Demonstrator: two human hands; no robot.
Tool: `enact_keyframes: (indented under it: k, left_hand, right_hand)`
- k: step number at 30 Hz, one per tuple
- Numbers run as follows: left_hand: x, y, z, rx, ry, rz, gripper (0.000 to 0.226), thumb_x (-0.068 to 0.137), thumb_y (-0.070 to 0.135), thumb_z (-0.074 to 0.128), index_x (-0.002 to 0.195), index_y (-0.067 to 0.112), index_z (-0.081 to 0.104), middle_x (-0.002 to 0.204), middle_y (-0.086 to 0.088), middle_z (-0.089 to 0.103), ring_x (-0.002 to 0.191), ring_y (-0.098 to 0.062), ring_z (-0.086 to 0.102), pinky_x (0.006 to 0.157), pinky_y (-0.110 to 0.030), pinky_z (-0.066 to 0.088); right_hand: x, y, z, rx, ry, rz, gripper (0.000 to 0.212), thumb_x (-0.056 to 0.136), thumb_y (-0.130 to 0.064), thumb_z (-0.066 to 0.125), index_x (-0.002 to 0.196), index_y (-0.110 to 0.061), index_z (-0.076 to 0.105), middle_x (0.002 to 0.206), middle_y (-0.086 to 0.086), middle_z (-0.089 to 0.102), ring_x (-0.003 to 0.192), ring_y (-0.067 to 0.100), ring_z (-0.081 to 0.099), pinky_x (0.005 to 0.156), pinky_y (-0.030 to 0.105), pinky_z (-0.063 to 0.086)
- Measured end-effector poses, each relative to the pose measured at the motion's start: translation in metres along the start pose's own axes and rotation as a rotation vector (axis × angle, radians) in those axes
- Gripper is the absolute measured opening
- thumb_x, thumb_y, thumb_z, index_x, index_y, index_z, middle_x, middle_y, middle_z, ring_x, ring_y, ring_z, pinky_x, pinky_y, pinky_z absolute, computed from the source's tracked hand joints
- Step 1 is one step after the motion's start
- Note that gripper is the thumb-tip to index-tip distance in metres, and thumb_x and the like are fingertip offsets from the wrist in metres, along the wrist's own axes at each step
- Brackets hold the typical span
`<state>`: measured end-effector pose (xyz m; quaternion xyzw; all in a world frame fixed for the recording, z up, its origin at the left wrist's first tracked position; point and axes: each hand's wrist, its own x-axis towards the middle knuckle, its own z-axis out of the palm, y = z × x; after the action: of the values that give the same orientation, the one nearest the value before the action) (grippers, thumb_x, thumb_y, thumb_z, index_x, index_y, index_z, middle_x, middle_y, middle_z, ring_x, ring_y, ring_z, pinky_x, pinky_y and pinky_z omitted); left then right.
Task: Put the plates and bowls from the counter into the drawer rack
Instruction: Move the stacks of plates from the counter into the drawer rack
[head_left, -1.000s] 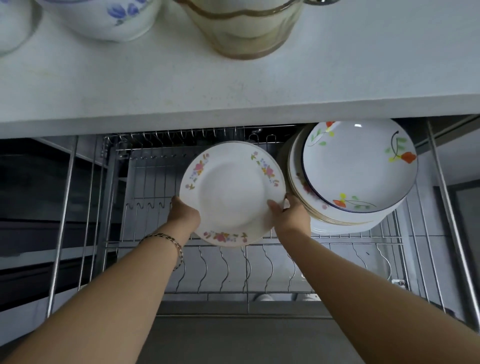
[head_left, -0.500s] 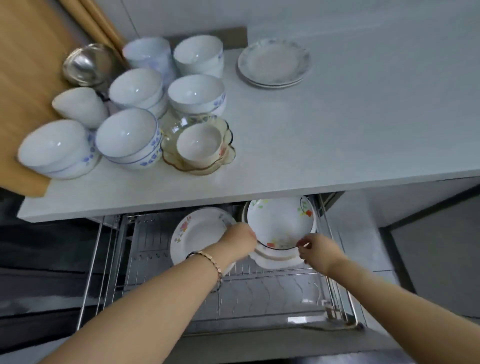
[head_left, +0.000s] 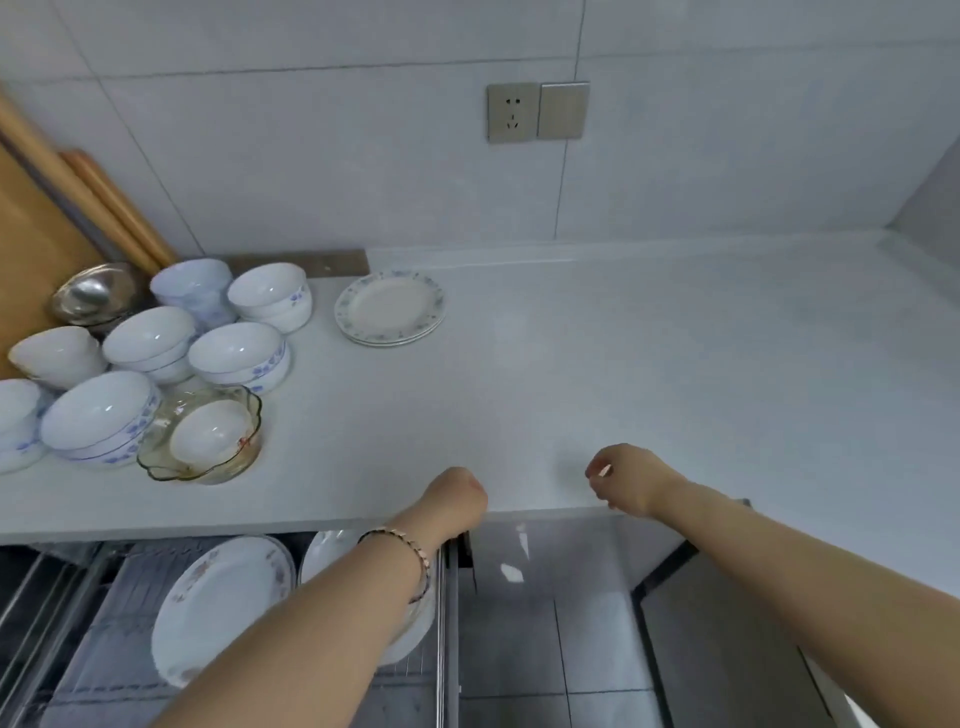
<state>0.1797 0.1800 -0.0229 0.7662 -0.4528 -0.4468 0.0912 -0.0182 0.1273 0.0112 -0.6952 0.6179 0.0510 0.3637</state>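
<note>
Pale desk (head_left: 597, 374), wide and mostly bare on the right, loaded at the left rear. Below its front edge, a pulled-out wire drawer rack (head_left: 98, 654) holding two flowered plates on edge: the nearer plate (head_left: 218, 608) in full view, the second plate (head_left: 327, 551) just beside it to the right and half hidden by the left forearm.

On the desk at left, a tight cluster of white bowls (head_left: 150, 340) with blue flowers, several nested in twos. At its front, a scalloped glass bowl (head_left: 156, 457) with a small white bowl inside. At its back, a steel bowl (head_left: 91, 293) against leaning wooden boards (head_left: 31, 244). Apart from the cluster, toward the wall, a low stack of plates (head_left: 389, 309), seemingly the easiest items to take next.

Likely hazards:
- dragging the stack toward the edge and letting the top plate slide off
- lifting nested bowls by one rim and tipping the inner one out
- knocking the racked plates together through a hurried drop into the wires
- catching the bracelet (head_left: 402, 538) on the rack

Left hand (head_left: 457, 499): over the front edge of the desk, no contact visible, nothing seen in it. Fingers folded away behind the back of the hand, so degree of closure impossible to tell.

Right hand (head_left: 621, 478): above the desk near its edge, well apart from the left. Fingers loosely curled with thumb clear of them, holding nothing.
</note>
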Motion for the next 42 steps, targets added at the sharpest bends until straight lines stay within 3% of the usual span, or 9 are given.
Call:
enact_keyframes:
  k: [10,16,25,28,30,32,36,40,42]
  left_hand:
    - [0.011,0.059,-0.024,-0.197,0.212,-0.163,0.033,0.094,0.003,0.042,0.064,0.017,0.044,0.069,0.001,0.051,0.063,-0.016,0.054,0.055,-0.023,0.045]
    - [0.034,0.048,-0.067,-0.229,0.264,-0.249,0.03,0.092,0.003,0.045,0.064,0.014,0.045,0.087,-0.015,0.057,0.075,-0.026,0.058,0.051,-0.024,0.038]
    - [0.161,0.027,-0.162,-0.457,0.355,-0.35,0.029,0.092,0.0,0.042,0.066,0.013,0.044,0.066,-0.006,0.05,0.055,-0.017,0.051,0.052,-0.024,0.037]
    - [0.215,0.022,-0.202,-0.456,0.36,-0.373,0.013,0.092,0.006,0.047,0.103,0.004,0.052,0.089,-0.014,0.06,0.082,-0.029,0.062,0.064,-0.034,0.048]
    - [0.25,0.013,-0.223,-0.413,0.375,-0.399,0.045,0.091,0.014,0.053,0.133,0.003,0.039,0.125,-0.019,0.056,0.114,-0.035,0.057,0.09,-0.038,0.047]
    - [0.284,0.002,-0.24,-0.404,0.415,-0.429,0.052,0.09,0.012,0.053,0.138,0.002,0.034,0.136,-0.02,0.049,0.12,-0.036,0.053,0.092,-0.037,0.045]
    - [0.335,-0.022,-0.264,-0.413,0.452,-0.5,0.042,0.088,0.007,0.052,0.128,-0.002,0.047,0.126,-0.021,0.057,0.113,-0.036,0.059,0.079,-0.032,0.045]
    - [0.361,-0.038,-0.275,-0.465,0.471,-0.464,0.014,0.08,-0.003,0.052,0.083,0.003,0.065,0.079,-0.017,0.064,0.08,-0.03,0.063,0.07,-0.034,0.048]
    - [0.368,-0.044,-0.275,-0.547,0.507,-0.452,0.024,0.078,-0.008,0.051,0.065,0.01,0.059,0.063,-0.012,0.056,0.071,-0.025,0.056,0.065,-0.034,0.045]
  right_hand:
    - [0.025,0.018,-0.092,-0.148,-0.003,-0.128,0.031,0.094,-0.017,0.044,0.119,-0.012,0.061,0.124,0.006,0.062,0.111,0.025,0.06,0.093,0.029,0.046]
    - [0.074,-0.017,-0.098,-0.164,-0.045,-0.187,0.029,0.09,-0.011,0.044,0.109,-0.01,0.065,0.115,0.01,0.067,0.106,0.028,0.064,0.094,0.034,0.051]
    - [0.214,-0.106,-0.083,-0.147,-0.133,-0.169,0.031,0.091,-0.013,0.042,0.113,-0.009,0.063,0.119,0.01,0.064,0.109,0.027,0.063,0.097,0.034,0.05]
    - [0.276,-0.147,-0.078,-0.118,-0.141,-0.136,0.03,0.092,-0.018,0.045,0.117,-0.014,0.061,0.124,0.009,0.062,0.115,0.025,0.06,0.099,0.031,0.047]
    - [0.316,-0.175,-0.073,-0.103,-0.118,-0.108,0.032,0.093,-0.02,0.045,0.122,-0.016,0.058,0.127,0.008,0.06,0.118,0.024,0.057,0.102,0.032,0.045]
    - [0.355,-0.199,-0.065,-0.061,-0.088,-0.072,0.036,0.093,-0.023,0.045,0.128,-0.016,0.053,0.129,0.008,0.059,0.12,0.024,0.055,0.103,0.033,0.044]
    - [0.419,-0.234,-0.046,0.063,-0.072,0.013,0.05,0.094,-0.029,0.049,0.137,-0.006,0.039,0.13,0.017,0.056,0.122,0.031,0.052,0.102,0.037,0.042]
    - [0.457,-0.252,-0.032,0.288,-0.072,0.11,0.04,0.088,-0.014,0.052,0.126,-0.004,0.05,0.122,0.018,0.061,0.113,0.034,0.057,0.093,0.037,0.046]
    - [0.467,-0.253,-0.026,0.377,-0.046,0.137,0.038,0.084,-0.009,0.053,0.122,-0.006,0.056,0.118,0.017,0.064,0.108,0.035,0.06,0.094,0.041,0.05]
